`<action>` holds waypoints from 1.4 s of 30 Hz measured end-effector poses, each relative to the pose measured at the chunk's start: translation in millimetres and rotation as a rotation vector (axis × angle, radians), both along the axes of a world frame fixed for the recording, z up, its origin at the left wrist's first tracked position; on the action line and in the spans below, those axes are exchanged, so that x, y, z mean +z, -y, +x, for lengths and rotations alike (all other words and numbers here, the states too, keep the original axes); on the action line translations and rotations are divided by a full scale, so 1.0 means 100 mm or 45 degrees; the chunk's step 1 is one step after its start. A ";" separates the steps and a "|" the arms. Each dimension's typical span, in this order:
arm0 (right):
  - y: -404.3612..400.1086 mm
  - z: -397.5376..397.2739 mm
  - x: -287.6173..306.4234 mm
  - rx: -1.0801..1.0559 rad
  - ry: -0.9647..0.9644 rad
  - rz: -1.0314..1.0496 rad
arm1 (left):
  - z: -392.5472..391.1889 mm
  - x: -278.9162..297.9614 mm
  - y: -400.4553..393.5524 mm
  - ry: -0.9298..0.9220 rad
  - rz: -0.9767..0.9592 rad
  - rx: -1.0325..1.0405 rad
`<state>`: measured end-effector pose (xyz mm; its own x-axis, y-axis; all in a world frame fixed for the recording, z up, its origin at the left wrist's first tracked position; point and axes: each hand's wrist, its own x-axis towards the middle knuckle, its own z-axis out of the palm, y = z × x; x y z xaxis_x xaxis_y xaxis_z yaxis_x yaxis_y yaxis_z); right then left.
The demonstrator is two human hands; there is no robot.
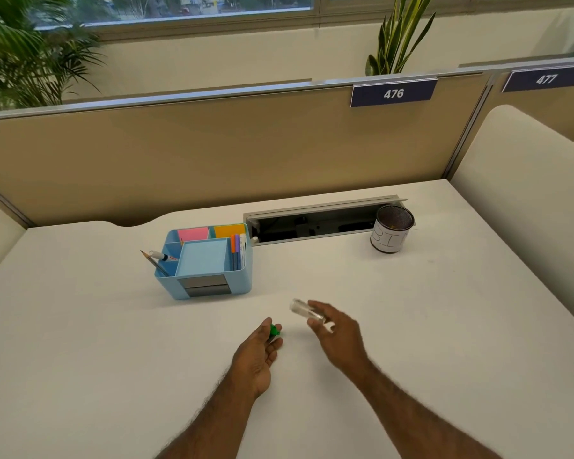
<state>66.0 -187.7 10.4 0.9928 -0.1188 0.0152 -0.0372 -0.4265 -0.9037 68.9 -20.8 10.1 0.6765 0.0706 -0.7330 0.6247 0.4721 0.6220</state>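
Note:
My left hand (pixel 262 351) hovers low over the white desk (pixel 96 342) and pinches a small green piece (pixel 274 330) between thumb and fingertips. To its right, my right hand (pixel 337 332) holds a clear, blurred tube-like piece (pixel 304 310) in its fingers, its open end pointing up and left. The two hands are a short gap apart, near the middle front of the desk.
A light blue desk organiser (pixel 209 260) with sticky notes, pens and a pencil stands behind the hands. A black mesh cup (pixel 393 231) with a white paper label sits at the back right, beside an open cable tray (pixel 315 223). Beige partitions enclose the desk.

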 end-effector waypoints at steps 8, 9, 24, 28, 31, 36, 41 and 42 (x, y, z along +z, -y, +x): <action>-0.18 -0.33 -0.17 0.128 -0.131 -0.104 | -0.03 -0.07 0.00 0.012 -0.057 0.082; -0.19 -0.34 -0.17 0.129 -0.136 -0.110 | -0.03 -0.07 0.00 0.018 -0.060 0.084; -0.41 -0.35 -0.15 0.088 -0.153 -0.107 | -0.04 -0.16 -0.04 0.075 -0.034 0.045; -0.44 -0.39 -0.15 0.077 -0.135 -0.143 | -0.08 -0.17 -0.04 0.121 0.036 0.045; -0.47 -0.42 -0.14 0.073 -0.110 -0.165 | -0.12 -0.18 -0.04 0.130 0.018 0.070; -0.53 -0.50 -0.11 0.039 0.092 -0.300 | -0.13 -0.16 -0.04 0.123 0.042 0.074; -0.53 -0.48 -0.09 0.112 0.317 -0.623 | -0.09 -0.12 -0.05 0.104 0.109 0.091; -0.52 -0.46 -0.08 0.143 0.356 -0.703 | -0.08 -0.11 -0.05 0.097 0.113 0.086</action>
